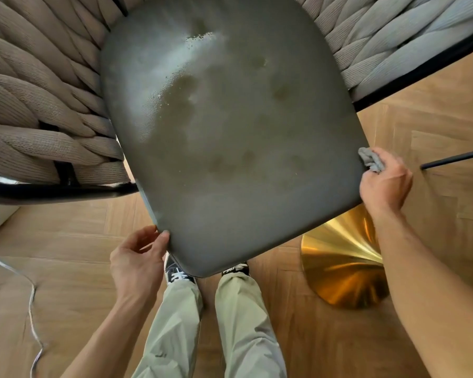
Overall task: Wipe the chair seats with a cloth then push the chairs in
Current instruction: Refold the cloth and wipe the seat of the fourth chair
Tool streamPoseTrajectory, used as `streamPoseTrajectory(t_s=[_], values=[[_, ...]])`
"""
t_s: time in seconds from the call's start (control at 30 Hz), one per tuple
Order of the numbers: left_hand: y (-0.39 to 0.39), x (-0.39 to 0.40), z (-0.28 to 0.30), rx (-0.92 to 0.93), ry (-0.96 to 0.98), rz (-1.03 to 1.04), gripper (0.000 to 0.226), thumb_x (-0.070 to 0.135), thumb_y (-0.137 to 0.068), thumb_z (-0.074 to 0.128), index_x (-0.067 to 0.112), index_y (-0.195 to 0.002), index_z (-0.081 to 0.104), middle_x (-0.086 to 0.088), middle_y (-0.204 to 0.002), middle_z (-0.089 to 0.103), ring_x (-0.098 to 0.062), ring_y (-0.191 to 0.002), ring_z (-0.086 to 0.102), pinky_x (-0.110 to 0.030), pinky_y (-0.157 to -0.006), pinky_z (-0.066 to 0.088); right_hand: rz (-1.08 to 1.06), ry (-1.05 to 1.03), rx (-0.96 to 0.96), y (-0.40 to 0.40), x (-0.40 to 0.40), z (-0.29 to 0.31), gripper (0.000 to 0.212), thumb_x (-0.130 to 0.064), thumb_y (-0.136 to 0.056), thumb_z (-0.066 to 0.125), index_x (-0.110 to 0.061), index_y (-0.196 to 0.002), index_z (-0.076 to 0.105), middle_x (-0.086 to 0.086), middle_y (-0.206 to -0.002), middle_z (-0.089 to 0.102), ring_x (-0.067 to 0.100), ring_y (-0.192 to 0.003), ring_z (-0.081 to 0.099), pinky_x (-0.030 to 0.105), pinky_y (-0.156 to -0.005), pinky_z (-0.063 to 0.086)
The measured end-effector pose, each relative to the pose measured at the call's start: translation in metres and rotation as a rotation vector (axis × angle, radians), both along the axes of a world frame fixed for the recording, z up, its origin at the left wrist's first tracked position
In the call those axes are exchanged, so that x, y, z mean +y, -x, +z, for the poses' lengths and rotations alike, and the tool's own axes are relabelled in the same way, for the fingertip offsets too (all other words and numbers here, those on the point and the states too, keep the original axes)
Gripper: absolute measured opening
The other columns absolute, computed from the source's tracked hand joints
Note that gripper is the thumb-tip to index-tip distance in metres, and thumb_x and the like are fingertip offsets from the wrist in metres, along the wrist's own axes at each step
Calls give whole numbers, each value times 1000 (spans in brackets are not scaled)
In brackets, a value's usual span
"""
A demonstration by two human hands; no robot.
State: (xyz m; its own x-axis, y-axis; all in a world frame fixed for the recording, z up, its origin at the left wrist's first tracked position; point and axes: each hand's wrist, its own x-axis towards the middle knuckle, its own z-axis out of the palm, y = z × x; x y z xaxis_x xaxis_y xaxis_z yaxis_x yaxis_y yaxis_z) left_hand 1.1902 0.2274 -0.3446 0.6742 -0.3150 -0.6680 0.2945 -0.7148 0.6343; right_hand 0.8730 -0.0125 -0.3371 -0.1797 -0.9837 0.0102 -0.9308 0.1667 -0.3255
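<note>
The left hand (137, 257) reaches up from the lower left with the forearm bare, its thumb tip touching the near left corner of the chair seat (230, 137) while the fingers curl loosely beside the edge; whether they grip the underside cannot be told. The right hand (384, 184) comes in from the lower right, wrist bent, and is closed around a small grey cloth (370, 159), pressing it against the seat's right edge near the front corner. Only a crumpled fold of the cloth shows above the knuckles; the rest is hidden in the fist.

The seat fills the middle of the view, a dark grey, rounded pad with a fine pebbled surface, blotched with duller brownish patches and a pale sheen toward the back. Its far end is cut off by the top of the frame. Around it curves a backrest (38, 99) of thick, braided beige ribbed cord on a black metal frame, cut off on both sides.

Below the seat's front edge stand the person's legs in pale green trousers (238, 323), the dark shoes mostly hidden under the pad. A shiny brass cone-shaped base (342, 263) sits on the herringbone wood floor (325, 345) at right, partly covered by the seat and the right forearm. A thin white cord (32, 296) trails across the floor at left
</note>
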Motion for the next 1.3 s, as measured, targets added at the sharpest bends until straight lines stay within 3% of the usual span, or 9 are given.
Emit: streamPoseTrajectory(t_s=[0.07,0.2,0.43,0.53,0.7,0.83,1.0,1.17,1.3], values=[[0,-2,0,-40,-4,28,16,22,-78,78,26,-92,71,4,-84,73,-16,-82,71,-42,-88,56,29,55,-43,-6,11,-5,43,10,-82,51,-7,-118,67,11,-120,64,25,-110,59,1,-90,34],[0,-4,2,-69,-6,59,16,21,-77,79,26,-91,72,3,-85,73,-18,-84,70,-42,-90,55,167,131,-56,-38,61,-22,42,10,-76,53,-5,-112,69,14,-117,65,31,-114,57,48,-100,45],[-2,-4,-1,28,19,130,5,20,-84,73,20,-89,73,-3,-85,74,-16,-80,71,-37,-87,56,578,60,-249,-163,188,-18,35,-10,-79,51,-17,-105,73,6,-113,68,27,-106,55,36,-89,42],[-2,-9,5,94,39,263,24,30,-93,59,10,-92,74,0,-78,72,-11,-70,67,-32,-75,57,723,-3,-305,-218,225,-12,27,-17,-89,53,-19,-110,68,4,-118,64,26,-106,57,36,-85,45],[-4,-11,17,171,59,307,26,35,-93,57,17,-83,73,-3,-81,71,-14,-74,64,-31,-70,52,809,-9,-172,-239,223,-7,27,-19,-99,40,-20,-106,66,3,-117,62,23,-103,57,35,-78,44],[-5,-15,14,234,98,280,8,18,-88,68,11,-89,71,-4,-86,72,-6,-73,68,-20,-77,57,731,29,-105,-195,179,-9,19,-14,-89,55,-18,-101,68,3,-111,63,25,-99,58,36,-77,44],[-6,-13,12,225,94,255,14,17,-77,79,19,-89,71,-6,-97,73,-16,-94,70,-27,-87,50,475,79,44,-107,102,-11,44,-8,-67,47,-13,-104,70,8,-113,66,29,-105,59,39,-86,43],[-6,-11,14,219,92,212,25,16,-76,79,18,-100,70,-5,-102,72,-16,-97,69,-25,-91,48,197,90,91,-35,23,-9,39,7,-73,54,-8,-105,70,12,-111,68,30,-105,61,32,-94,38],[-6,-7,13,188,65,182,41,18,-76,80,12,-115,68,-2,-104,71,-13,-97,68,-25,-91,48,21,22,65,-12,-16,-3,41,6,-74,48,-11,-105,69,15,-104,67,36,-93,58,35,-79,44]])
